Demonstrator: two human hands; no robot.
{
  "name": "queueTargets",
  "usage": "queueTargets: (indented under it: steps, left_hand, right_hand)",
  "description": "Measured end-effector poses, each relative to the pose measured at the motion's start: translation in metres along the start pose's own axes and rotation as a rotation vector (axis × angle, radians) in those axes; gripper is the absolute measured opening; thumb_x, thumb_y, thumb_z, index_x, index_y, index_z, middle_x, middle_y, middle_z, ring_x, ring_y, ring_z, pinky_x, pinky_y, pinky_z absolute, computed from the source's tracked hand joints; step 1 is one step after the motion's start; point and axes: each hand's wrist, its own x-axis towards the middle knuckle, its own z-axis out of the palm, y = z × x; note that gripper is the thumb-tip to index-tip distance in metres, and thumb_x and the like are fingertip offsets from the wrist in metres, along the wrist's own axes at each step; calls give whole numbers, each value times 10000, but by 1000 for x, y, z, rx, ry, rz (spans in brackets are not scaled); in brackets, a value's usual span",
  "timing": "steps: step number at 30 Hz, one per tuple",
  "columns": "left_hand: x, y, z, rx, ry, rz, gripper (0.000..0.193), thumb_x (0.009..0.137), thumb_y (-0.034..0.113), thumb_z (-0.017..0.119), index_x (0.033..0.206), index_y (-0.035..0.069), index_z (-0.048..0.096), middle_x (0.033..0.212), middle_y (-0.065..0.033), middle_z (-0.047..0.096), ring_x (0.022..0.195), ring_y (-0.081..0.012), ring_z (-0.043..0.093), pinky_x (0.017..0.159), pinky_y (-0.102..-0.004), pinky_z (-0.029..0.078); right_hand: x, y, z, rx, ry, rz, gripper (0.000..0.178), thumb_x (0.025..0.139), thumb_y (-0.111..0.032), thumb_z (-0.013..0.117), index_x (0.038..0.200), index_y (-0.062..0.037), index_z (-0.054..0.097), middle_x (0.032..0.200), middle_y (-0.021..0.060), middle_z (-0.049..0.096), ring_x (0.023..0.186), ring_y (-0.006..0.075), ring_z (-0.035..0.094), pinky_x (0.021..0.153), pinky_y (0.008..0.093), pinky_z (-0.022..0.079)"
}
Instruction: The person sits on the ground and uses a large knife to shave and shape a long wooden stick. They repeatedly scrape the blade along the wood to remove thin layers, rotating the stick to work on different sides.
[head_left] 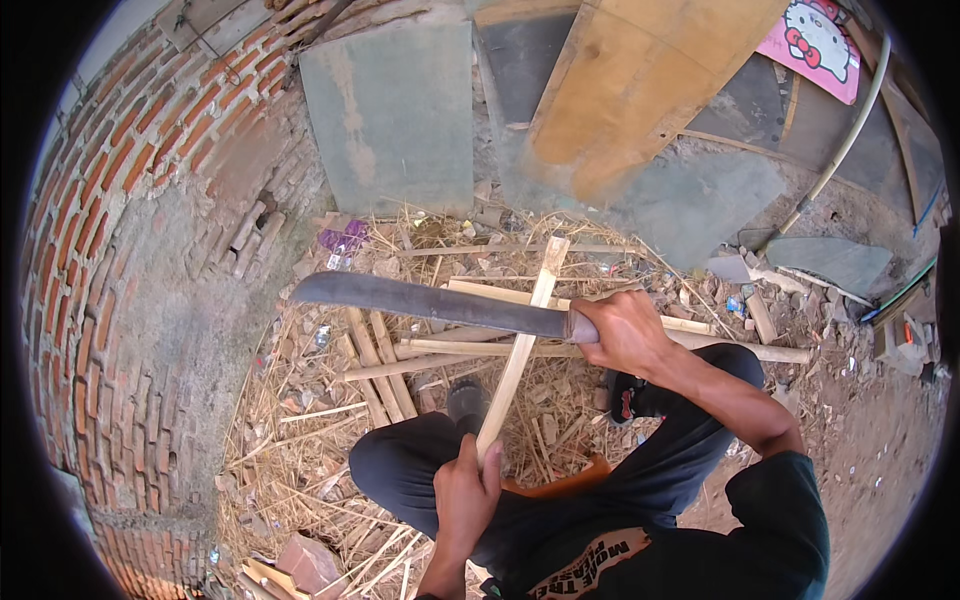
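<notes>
My right hand (pixel 625 333) grips the handle of a long dark machete (pixel 430 303), its blade pointing left across the middle of the view. My left hand (pixel 466 492) holds the near end of a pale split wooden stick (pixel 522 345) that runs up and away from me, passing under the blade. The blade crosses the stick about midway along it. My legs in dark trousers are below, one knee bent beside the left hand.
Several split sticks (pixel 385 365) lie on straw and rubble ahead. A curved brick wall (pixel 130 250) stands on the left. Grey slabs (pixel 395 115) and a wooden board (pixel 640 85) lean at the back. A pale pipe (pixel 850 135) runs at the right.
</notes>
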Motion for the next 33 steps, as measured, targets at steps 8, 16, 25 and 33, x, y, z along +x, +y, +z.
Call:
queueTargets:
  steps: [8,16,25,33]
  left_hand:
    - [0,-10,-8,-106,-34,3,272,1031,231,620,984,-34,583,588,-226,579,561,-426,633,509,-497,456]
    - [3,-32,-38,-743,-580,-309,289,1095,265,538,1158,0,636,745,-12,562,575,-98,514,513,-245,386]
    - [-18,-60,-27,-705,-511,-246,438,1126,375,436,824,69,517,650,40,433,524,-54,363,473,-243,300]
    - [-22,-47,-40,-723,-482,-337,437,1119,359,466,781,84,502,635,38,390,515,-57,330,463,-238,265]
  right_hand:
    - [8,23,-8,-70,17,146,242,687,-148,683,922,-101,718,709,152,707,660,361,706,623,481,563]
    - [12,29,-7,-49,130,180,252,694,-151,688,935,-92,739,684,179,683,655,366,703,619,469,563]
    - [4,31,-12,29,212,169,288,688,-143,708,969,-88,740,669,183,677,633,377,694,613,479,563]
    - [10,48,1,56,121,183,217,715,-178,702,902,-76,741,694,200,672,646,412,665,640,491,547]
